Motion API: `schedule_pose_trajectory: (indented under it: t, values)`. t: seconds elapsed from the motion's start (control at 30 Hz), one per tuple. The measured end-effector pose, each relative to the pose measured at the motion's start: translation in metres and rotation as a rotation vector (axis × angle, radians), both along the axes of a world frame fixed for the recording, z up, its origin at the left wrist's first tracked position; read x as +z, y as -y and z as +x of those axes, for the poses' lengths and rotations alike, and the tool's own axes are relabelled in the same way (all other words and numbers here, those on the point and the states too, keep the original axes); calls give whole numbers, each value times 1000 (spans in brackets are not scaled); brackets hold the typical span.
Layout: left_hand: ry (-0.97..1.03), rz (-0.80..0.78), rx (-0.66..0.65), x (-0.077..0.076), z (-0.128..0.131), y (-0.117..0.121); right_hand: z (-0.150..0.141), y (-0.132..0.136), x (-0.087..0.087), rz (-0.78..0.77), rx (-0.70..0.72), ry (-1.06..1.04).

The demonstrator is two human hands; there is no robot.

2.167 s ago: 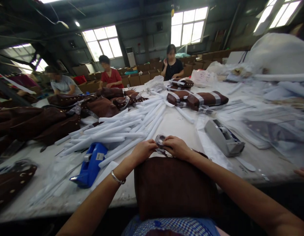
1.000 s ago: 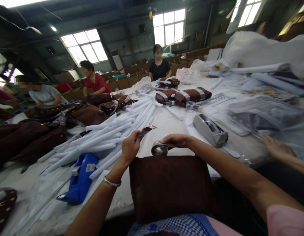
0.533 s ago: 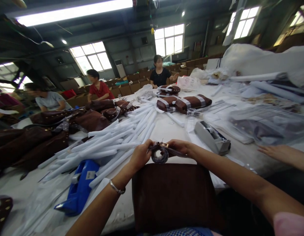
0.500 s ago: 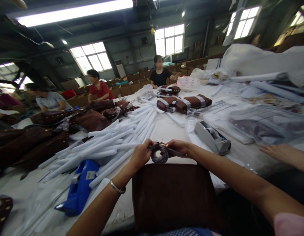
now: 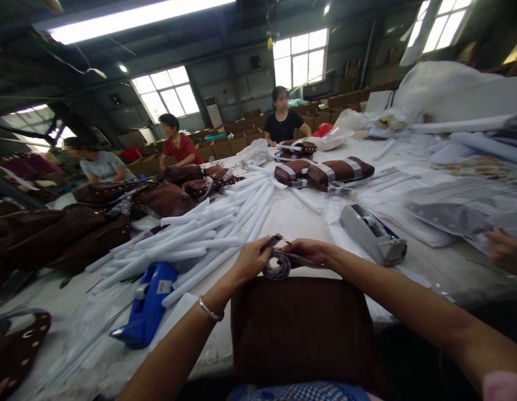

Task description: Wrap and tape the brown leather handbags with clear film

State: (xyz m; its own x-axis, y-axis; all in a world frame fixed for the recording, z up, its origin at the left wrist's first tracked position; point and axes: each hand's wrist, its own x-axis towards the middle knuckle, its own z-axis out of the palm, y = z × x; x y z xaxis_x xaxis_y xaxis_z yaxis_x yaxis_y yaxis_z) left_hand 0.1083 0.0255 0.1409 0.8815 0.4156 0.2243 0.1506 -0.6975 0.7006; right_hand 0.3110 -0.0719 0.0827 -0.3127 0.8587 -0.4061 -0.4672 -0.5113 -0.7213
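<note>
My left hand (image 5: pixel 250 259) and my right hand (image 5: pixel 305 250) are closed together on a coiled brown strap (image 5: pixel 278 265) with a small metal buckle, held just above the table's near edge. The coil hangs between the two hands, and my left thumb presses on its buckle end. Right below them a dark brown suede boot shaft (image 5: pixel 300 328) lies across my lap and the table edge. A silver bangle (image 5: pixel 210 311) sits on my left wrist.
A blue tape dispenser (image 5: pixel 149 303) lies to the left, a grey one (image 5: pixel 372 234) to the right. White paper rolls (image 5: pixel 208 225) spread across the white table (image 5: pixel 302 214). Brown boots (image 5: pixel 66 234) pile at left, wrapped boots (image 5: pixel 325 171) farther back. Three people sit opposite; another person's hand (image 5: pixel 503 249) rests at right.
One second ago my hands were apart with the strap end pulled out from the coil. They have come together on the coil. The other person's hand at right has drawn back.
</note>
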Motion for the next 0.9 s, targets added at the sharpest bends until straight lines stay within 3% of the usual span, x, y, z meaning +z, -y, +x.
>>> schedule_pose_trajectory:
  t: [0.1,0.2,0.47,0.57,0.63,0.77,0.9]
  values:
    - [-76,-72,-181,6,-7,-4,6,1,-2,52,9,63]
    - [-142,-47,-230,5,-9,-8,5,-1,0,111,18,151]
    - [-23,27,-184,-14,-1,-13,5,-4,29,269,-39,581]
    - [8,38,-138,-17,-2,-20,16,15,41,321,-154,832]
    - [33,44,-66,-18,-3,-26,19,34,44,358,-145,988]
    - [65,111,7,-12,-7,-33,16,64,43,447,32,1443]
    - [67,225,64,6,-18,-26,23,55,64,439,-78,1714]
